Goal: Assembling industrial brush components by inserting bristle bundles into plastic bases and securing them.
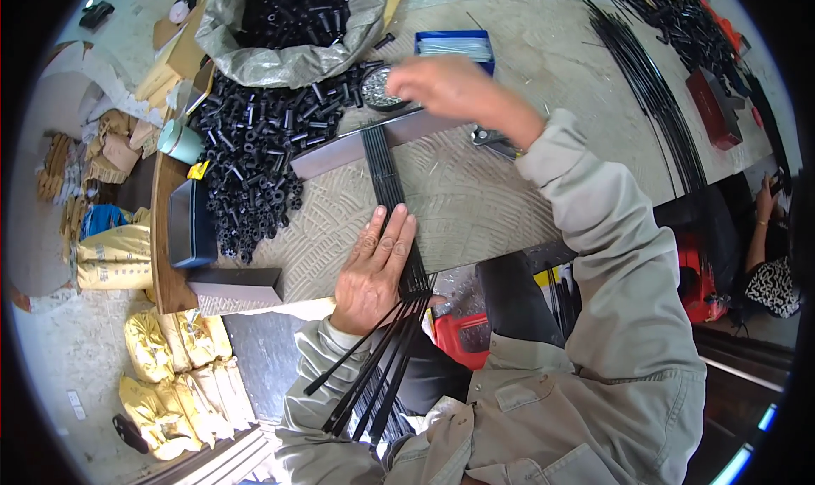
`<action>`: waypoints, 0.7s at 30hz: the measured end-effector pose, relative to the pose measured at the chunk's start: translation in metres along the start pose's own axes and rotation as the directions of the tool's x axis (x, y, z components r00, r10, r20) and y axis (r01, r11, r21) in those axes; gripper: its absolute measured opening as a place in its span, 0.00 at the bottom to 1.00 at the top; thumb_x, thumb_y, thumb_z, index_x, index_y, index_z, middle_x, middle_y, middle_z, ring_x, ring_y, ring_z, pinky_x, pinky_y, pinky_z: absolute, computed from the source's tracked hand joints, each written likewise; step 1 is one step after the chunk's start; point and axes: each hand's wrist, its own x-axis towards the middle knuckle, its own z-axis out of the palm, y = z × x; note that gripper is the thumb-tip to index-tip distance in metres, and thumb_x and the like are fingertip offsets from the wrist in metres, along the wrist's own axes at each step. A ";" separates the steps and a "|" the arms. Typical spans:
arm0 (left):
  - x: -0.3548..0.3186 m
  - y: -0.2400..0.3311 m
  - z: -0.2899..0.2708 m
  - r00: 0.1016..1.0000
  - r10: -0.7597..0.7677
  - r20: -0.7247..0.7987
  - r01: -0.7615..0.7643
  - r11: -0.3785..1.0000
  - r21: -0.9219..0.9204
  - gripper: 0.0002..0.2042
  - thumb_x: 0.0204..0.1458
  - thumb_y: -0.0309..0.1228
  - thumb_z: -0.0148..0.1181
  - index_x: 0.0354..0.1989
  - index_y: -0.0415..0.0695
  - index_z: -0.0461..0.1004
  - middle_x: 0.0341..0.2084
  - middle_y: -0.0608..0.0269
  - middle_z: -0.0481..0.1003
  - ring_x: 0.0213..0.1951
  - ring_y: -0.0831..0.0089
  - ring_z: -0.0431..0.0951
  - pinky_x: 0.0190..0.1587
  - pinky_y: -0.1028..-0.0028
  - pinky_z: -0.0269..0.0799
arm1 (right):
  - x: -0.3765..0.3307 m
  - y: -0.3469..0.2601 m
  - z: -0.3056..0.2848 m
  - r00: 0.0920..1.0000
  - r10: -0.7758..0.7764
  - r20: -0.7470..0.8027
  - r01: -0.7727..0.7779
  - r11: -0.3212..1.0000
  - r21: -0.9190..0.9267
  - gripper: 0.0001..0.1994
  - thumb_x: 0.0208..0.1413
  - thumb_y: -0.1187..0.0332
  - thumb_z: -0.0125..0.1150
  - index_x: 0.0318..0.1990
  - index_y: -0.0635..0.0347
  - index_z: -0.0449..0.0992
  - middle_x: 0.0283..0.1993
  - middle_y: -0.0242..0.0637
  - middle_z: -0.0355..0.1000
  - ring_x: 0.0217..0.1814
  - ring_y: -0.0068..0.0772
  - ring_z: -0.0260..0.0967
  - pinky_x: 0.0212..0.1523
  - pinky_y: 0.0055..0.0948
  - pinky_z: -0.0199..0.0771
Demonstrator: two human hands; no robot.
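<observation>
My left hand [373, 269] lies palm down over a bundle of thin black rods [384, 175], fingers stretched along them and the thumb tip showing on the bundle's other side. The rods' near ends fan out past the table edge; their far ends rest against or over a long grey bar [331, 151], I cannot tell which. My right hand [437, 84] is beside a round tin [373, 90] of small shiny metal pieces. Its fingers are smeared by motion, and whatever they hold is hidden.
A heap of black tubular parts [255, 145] spreads left, below an open sack [221, 44] of similar pieces. Behind my right hand stands a blue box [484, 44]. More long black rods [645, 86] lie right, near a dark red box [713, 107]. Another person's arm [761, 218] shows far right.
</observation>
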 end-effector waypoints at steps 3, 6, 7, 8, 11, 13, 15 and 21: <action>0.003 0.003 0.001 1.000 -0.016 -0.017 0.016 1.000 -0.001 0.43 0.35 0.58 0.58 0.54 0.34 0.61 0.54 0.46 0.60 0.57 0.48 0.58 0.57 0.60 0.56 | -0.004 -0.010 0.008 0.996 0.043 0.076 -0.035 0.994 -0.099 0.06 0.49 0.70 0.51 0.34 0.49 0.73 0.30 0.35 0.68 0.34 0.41 0.68 0.31 0.37 0.66; 0.003 0.001 0.002 1.000 -0.004 0.002 0.004 1.000 0.011 0.45 0.33 0.57 0.61 0.54 0.32 0.59 0.55 0.44 0.59 0.58 0.47 0.57 0.57 0.60 0.55 | -0.009 -0.007 0.009 0.991 0.072 0.110 -0.055 0.987 -0.152 0.06 0.49 0.71 0.52 0.33 0.48 0.74 0.30 0.35 0.68 0.34 0.41 0.69 0.31 0.38 0.65; 0.002 0.000 0.003 1.000 -0.003 0.008 0.003 1.000 0.019 0.46 0.32 0.57 0.62 0.55 0.32 0.58 0.55 0.43 0.59 0.58 0.46 0.56 0.58 0.60 0.55 | -0.010 -0.006 0.009 0.991 0.078 0.105 -0.061 0.986 -0.157 0.06 0.49 0.71 0.52 0.33 0.48 0.75 0.30 0.35 0.68 0.34 0.41 0.69 0.31 0.38 0.65; 0.003 0.000 0.003 1.000 -0.004 0.008 0.004 1.000 0.018 0.46 0.32 0.57 0.62 0.55 0.32 0.58 0.55 0.43 0.59 0.58 0.46 0.56 0.58 0.60 0.55 | -0.010 -0.005 0.010 0.991 0.083 0.101 -0.066 0.985 -0.162 0.07 0.49 0.71 0.52 0.33 0.48 0.75 0.30 0.35 0.68 0.34 0.41 0.68 0.30 0.38 0.65; 0.003 -0.001 0.002 1.000 0.007 -0.003 -0.007 0.999 0.037 0.46 0.32 0.57 0.62 0.54 0.31 0.59 0.55 0.43 0.59 0.58 0.46 0.57 0.58 0.60 0.55 | -0.014 -0.002 0.008 0.993 0.090 0.073 -0.078 0.984 -0.162 0.07 0.49 0.71 0.52 0.33 0.48 0.75 0.30 0.35 0.68 0.34 0.42 0.68 0.30 0.38 0.65; 0.004 0.001 0.001 1.000 -0.002 -0.002 0.002 0.999 0.032 0.45 0.32 0.57 0.61 0.54 0.32 0.60 0.54 0.44 0.60 0.58 0.46 0.57 0.57 0.60 0.56 | -0.013 -0.002 0.009 0.994 0.093 0.058 -0.082 0.984 -0.160 0.07 0.49 0.71 0.52 0.33 0.48 0.75 0.30 0.35 0.68 0.33 0.42 0.68 0.30 0.39 0.65; 0.005 0.003 0.000 1.000 -0.016 -0.002 0.016 1.000 0.021 0.44 0.33 0.58 0.59 0.53 0.32 0.61 0.54 0.45 0.61 0.57 0.47 0.58 0.56 0.60 0.57 | -0.013 -0.002 0.011 0.994 0.087 0.062 -0.076 0.984 -0.161 0.07 0.49 0.71 0.52 0.33 0.48 0.75 0.30 0.35 0.68 0.33 0.42 0.68 0.30 0.39 0.65; 0.005 0.002 0.002 1.000 -0.014 -0.006 0.014 0.999 0.029 0.44 0.33 0.58 0.59 0.53 0.32 0.61 0.54 0.45 0.61 0.58 0.48 0.57 0.56 0.60 0.57 | -0.012 -0.003 0.010 0.996 0.067 0.064 -0.057 0.986 -0.154 0.07 0.49 0.71 0.52 0.33 0.48 0.75 0.29 0.35 0.68 0.33 0.42 0.68 0.30 0.39 0.65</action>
